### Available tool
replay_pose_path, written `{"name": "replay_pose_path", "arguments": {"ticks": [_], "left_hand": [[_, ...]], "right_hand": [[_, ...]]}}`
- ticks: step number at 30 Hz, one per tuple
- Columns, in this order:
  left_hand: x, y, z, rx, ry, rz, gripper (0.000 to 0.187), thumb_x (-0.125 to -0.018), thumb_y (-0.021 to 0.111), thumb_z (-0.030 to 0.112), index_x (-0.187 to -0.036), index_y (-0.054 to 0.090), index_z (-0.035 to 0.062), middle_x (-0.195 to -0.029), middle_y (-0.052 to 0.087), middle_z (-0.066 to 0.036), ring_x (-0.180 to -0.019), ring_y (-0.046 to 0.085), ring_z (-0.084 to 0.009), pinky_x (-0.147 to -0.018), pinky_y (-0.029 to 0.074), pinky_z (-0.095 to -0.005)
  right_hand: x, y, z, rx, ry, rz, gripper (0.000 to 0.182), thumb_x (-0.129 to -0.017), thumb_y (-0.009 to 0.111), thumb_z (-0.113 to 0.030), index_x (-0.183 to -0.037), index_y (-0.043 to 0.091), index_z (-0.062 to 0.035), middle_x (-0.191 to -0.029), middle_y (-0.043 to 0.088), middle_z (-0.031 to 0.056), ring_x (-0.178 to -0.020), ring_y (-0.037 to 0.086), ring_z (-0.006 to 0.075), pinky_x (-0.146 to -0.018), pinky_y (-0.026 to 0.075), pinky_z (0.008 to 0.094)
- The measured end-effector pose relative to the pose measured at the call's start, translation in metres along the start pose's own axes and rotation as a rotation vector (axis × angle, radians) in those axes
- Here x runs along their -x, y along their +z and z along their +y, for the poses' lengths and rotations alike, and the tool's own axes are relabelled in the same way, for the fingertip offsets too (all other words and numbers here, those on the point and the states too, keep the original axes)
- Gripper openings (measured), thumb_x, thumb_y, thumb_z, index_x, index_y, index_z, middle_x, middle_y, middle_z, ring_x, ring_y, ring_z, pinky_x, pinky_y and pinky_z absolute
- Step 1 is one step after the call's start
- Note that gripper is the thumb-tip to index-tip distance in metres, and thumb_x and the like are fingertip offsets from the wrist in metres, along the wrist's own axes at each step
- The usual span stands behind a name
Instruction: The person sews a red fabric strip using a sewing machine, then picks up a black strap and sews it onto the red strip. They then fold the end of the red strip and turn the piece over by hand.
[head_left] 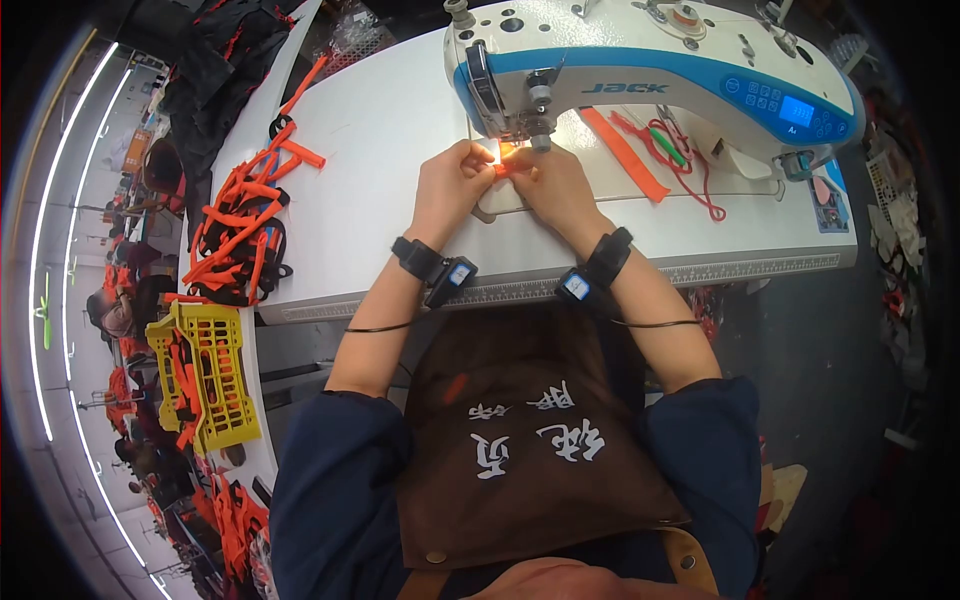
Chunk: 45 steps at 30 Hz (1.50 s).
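Observation:
At the lit needle area of the white and blue sewing machine (660,65), a small piece of orange fabric (503,168) lies under the presser foot. My left hand (456,182) pinches it from the left, thumb and forefinger pressed together. From the other side my right hand (552,184) pinches its right edge, fingertips close to the needle. Most of the piece is hidden by my fingers and the machine head. Right of my right hand, a flat orange strip (628,158) rests on the white table (370,180).
Orange and black straps (240,220) lie heaped at the table's left. Below them stands a yellow plastic basket (225,375) with orange pieces. Behind the orange strip are a green-handled tool (667,147) and red cord (708,190). A ruler strip (700,270) runs along the front edge.

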<state>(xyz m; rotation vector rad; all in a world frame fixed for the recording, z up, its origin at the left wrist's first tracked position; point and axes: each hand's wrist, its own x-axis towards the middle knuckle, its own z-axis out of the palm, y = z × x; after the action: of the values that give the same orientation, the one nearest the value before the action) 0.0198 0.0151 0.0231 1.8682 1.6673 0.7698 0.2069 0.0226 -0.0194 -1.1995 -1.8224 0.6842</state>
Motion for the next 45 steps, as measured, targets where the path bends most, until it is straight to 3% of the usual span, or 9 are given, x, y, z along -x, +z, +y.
{"name": "replay_pose_path", "arguments": {"ticks": [4, 11, 14, 22, 26, 29, 32, 44, 45], "left_hand": [[0.0, 0.008, -0.001, -0.143, 0.167, 0.084, 0.016, -0.09, 0.079, 0.006, -0.104, 0.073, 0.0005, -0.085, 0.075, -0.004, -0.078, 0.071, -0.0091, -0.072, 0.058, -0.0267], [-0.007, 0.001, -0.022, 0.405, -0.005, -0.099, 0.021, -0.098, 0.076, 0.01, -0.116, 0.068, 0.001, -0.107, 0.074, -0.004, -0.092, 0.071, -0.0098, -0.082, 0.058, -0.0252], [-0.003, -0.003, -0.023, 0.442, 0.031, -0.075, 0.025, -0.098, 0.078, 0.012, -0.119, 0.067, 0.0023, -0.115, 0.073, -0.004, -0.098, 0.069, -0.0093, -0.085, 0.058, -0.0246], [0.007, 0.004, -0.011, -0.006, 0.318, 0.101, 0.028, -0.082, 0.091, 0.014, -0.105, 0.074, 0.0094, -0.108, 0.072, -0.001, -0.093, 0.068, -0.014, -0.076, 0.052, -0.0299], [0.001, 0.007, -0.008, -0.029, 0.395, 0.16, 0.023, -0.082, 0.09, 0.012, -0.1, 0.076, 0.0089, -0.104, 0.071, -0.002, -0.091, 0.068, -0.016, -0.076, 0.052, -0.0306], [-0.002, 0.008, -0.01, -0.032, 0.413, 0.169, 0.019, -0.084, 0.088, 0.011, -0.098, 0.076, 0.0072, -0.103, 0.07, -0.003, -0.092, 0.069, -0.0173, -0.078, 0.054, -0.0321], [-0.003, 0.009, -0.015, -0.024, 0.426, 0.162, 0.016, -0.086, 0.085, 0.009, -0.098, 0.076, 0.0056, -0.105, 0.07, -0.005, -0.095, 0.069, -0.0203, -0.082, 0.055, -0.0343], [0.001, 0.002, -0.018, -0.143, 0.472, 0.044, 0.014, -0.091, 0.079, 0.012, -0.105, 0.077, 0.0074, -0.106, 0.067, -0.009, -0.096, 0.067, -0.03, -0.085, 0.054, -0.0398], [0.005, -0.001, -0.012, -0.124, 0.428, 0.013, 0.014, -0.092, 0.079, 0.012, -0.104, 0.077, 0.0078, -0.105, 0.067, -0.009, -0.095, 0.067, -0.03, -0.085, 0.054, -0.0399]], "right_hand": [[-0.004, 0.004, 0.005, 0.058, -0.031, -0.012, 0.016, -0.09, 0.074, -0.013, -0.102, 0.079, -0.0051, -0.094, 0.075, 0.016, -0.077, 0.073, 0.0282, -0.073, 0.057, 0.04], [-0.007, 0.004, 0.01, -0.086, 0.01, 0.046, 0.018, -0.09, 0.08, -0.017, -0.098, 0.078, -0.001, -0.087, 0.076, 0.0098, -0.072, 0.069, 0.0198, -0.068, 0.054, 0.0353], [-0.008, -0.005, 0.0, -0.164, 0.12, -0.015, 0.024, -0.089, 0.079, -0.019, -0.1, 0.08, 0.0019, -0.094, 0.074, 0.0198, -0.085, 0.073, 0.0346, -0.079, 0.056, 0.0439], [-0.01, -0.006, 0.005, -0.168, 0.179, -0.047, 0.027, -0.089, 0.08, -0.022, -0.1, 0.08, 0.0034, -0.093, 0.073, 0.021, -0.083, 0.073, 0.0338, -0.076, 0.056, 0.0426], [-0.009, -0.005, 0.007, -0.2, 0.158, -0.037, 0.027, -0.09, 0.079, -0.021, -0.1, 0.079, 0.0041, -0.091, 0.072, 0.021, -0.08, 0.072, 0.0337, -0.074, 0.055, 0.043], [-0.012, 0.001, 0.013, -0.161, 0.117, -0.008, 0.021, -0.093, 0.079, -0.02, -0.103, 0.079, -0.0018, -0.075, 0.073, 0.0058, -0.065, 0.065, 0.0109, -0.06, 0.049, 0.0312], [-0.008, -0.013, -0.005, -0.201, 0.204, -0.042, 0.024, -0.09, 0.078, -0.02, -0.101, 0.08, 0.0012, -0.094, 0.071, 0.0199, -0.082, 0.072, 0.0341, -0.075, 0.055, 0.0434], [-0.006, 0.001, 0.01, -0.113, 0.085, -0.01, 0.024, -0.086, 0.078, -0.018, -0.103, 0.081, -0.001, -0.096, 0.072, 0.0184, -0.087, 0.071, 0.0354, -0.08, 0.056, 0.0445], [-0.006, 0.001, 0.011, -0.123, 0.082, -0.023, 0.023, -0.087, 0.077, -0.016, -0.104, 0.08, -0.0013, -0.093, 0.073, 0.0163, -0.082, 0.07, 0.0296, -0.076, 0.056, 0.0412]]}}
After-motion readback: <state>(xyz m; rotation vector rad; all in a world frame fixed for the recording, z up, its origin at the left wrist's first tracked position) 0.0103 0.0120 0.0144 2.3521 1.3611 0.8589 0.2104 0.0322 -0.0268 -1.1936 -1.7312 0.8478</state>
